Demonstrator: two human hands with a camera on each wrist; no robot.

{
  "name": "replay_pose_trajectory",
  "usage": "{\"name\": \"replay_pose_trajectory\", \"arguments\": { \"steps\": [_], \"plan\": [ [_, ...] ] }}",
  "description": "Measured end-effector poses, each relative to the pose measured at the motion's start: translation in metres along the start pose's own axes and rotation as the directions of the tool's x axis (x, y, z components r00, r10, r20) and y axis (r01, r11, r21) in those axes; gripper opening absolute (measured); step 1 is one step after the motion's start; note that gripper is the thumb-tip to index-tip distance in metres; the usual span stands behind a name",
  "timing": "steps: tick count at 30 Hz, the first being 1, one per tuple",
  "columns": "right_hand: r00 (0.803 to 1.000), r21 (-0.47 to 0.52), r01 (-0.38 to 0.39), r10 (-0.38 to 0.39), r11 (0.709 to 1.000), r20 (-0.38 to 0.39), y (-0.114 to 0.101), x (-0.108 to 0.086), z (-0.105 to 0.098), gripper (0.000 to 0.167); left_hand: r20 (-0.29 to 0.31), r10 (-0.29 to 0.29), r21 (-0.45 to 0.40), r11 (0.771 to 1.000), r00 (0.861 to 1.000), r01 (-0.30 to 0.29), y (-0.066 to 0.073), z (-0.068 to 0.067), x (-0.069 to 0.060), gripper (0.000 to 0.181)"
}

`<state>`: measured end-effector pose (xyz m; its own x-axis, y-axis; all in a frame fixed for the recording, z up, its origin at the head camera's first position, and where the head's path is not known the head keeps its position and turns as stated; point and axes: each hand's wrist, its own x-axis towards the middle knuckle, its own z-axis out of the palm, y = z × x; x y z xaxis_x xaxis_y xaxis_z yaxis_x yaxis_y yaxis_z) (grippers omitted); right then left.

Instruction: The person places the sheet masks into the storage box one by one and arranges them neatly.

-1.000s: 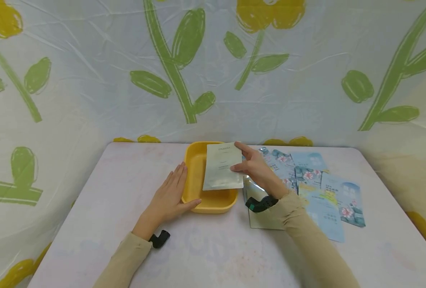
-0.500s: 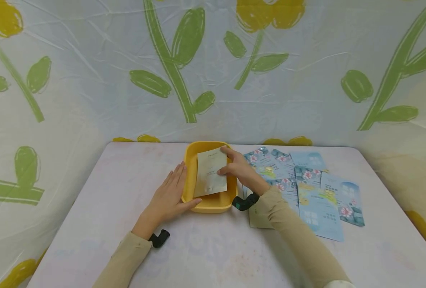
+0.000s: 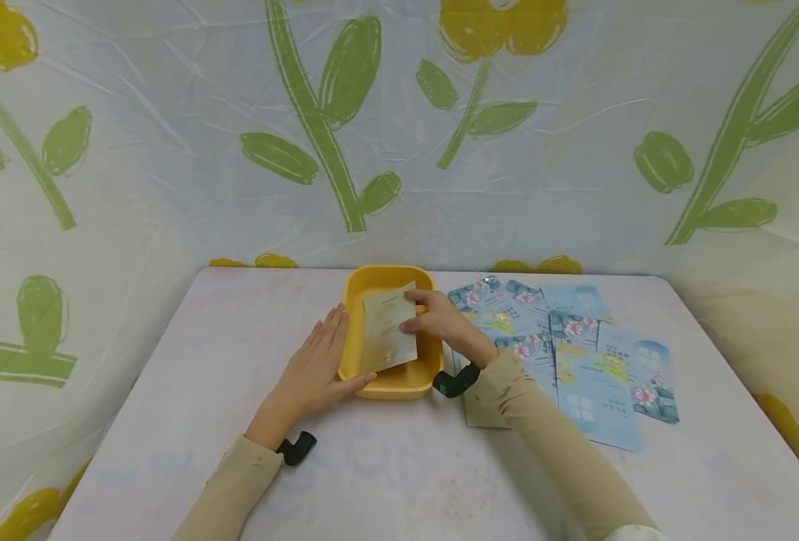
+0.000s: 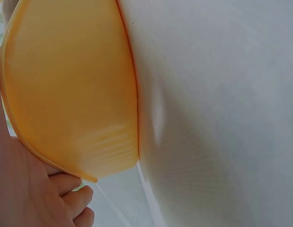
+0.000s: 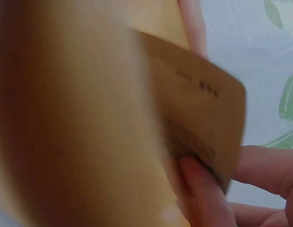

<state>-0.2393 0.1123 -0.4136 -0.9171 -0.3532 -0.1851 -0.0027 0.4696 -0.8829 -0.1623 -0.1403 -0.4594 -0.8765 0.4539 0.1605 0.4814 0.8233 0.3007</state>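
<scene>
A pale green sachet (image 3: 387,330) is inside the yellow bin (image 3: 393,391), tilted, its right edge pinched between thumb and fingers of my right hand (image 3: 450,323). In the right wrist view the sachet (image 5: 203,99) shows printed text, with the thumb of the right hand (image 5: 208,198) against it; the bin wall blurs the left side. My left hand (image 3: 312,372) rests along the bin's left rim, fingers straight, thumb at the near corner. The left wrist view shows the bin's outer wall (image 4: 75,90) beside the left hand (image 4: 33,189).
Blue floral sachets (image 3: 595,391) lie overlapping on the table (image 3: 386,481) right of the bin. Another pale green sachet (image 3: 483,409) lies partly under my right forearm. A flower-printed cloth (image 3: 197,150) hangs behind the table.
My right hand has moved left and lowered the pale green sachet from above the bin's right side into the bin. The left hand stays at the rim.
</scene>
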Motion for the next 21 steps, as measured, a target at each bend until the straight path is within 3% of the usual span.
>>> {"name": "replay_pose_trajectory", "arguments": {
  "steps": [5, 10, 14, 17, 21],
  "plan": [
    [0.998, -0.04, 0.013, -0.011, 0.999, 0.058, -0.001, -0.003, -0.003, 0.06, 0.002, -0.008, -0.015, 1.0, 1.0, 0.008, 0.0, 0.0, 0.0, 0.111],
    [0.99, 0.024, -0.036, 0.032, 0.999, 0.139, -0.002, -0.004, -0.007, 0.065, 0.005, -0.014, -0.009, 1.0, 1.0, 0.014, -0.001, 0.003, 0.001, 0.111],
    [0.976, 0.171, -0.11, 0.074, 0.979, 0.205, -0.002, -0.001, -0.005, 0.069, 0.008, -0.013, 0.003, 1.0, 1.0, 0.013, -0.002, 0.005, 0.001, 0.111],
    [0.966, 0.294, -0.15, 0.076, 0.944, 0.248, -0.001, 0.001, -0.001, 0.072, 0.001, -0.01, 0.0, 1.0, 1.0, 0.01, -0.001, 0.005, 0.0, 0.11],
    [0.967, 0.332, -0.168, 0.09, 0.928, 0.239, -0.001, 0.001, 0.004, 0.074, -0.012, 0.0, -0.003, 1.0, 1.0, 0.0, 0.0, 0.005, -0.001, 0.109]
  ]
}}
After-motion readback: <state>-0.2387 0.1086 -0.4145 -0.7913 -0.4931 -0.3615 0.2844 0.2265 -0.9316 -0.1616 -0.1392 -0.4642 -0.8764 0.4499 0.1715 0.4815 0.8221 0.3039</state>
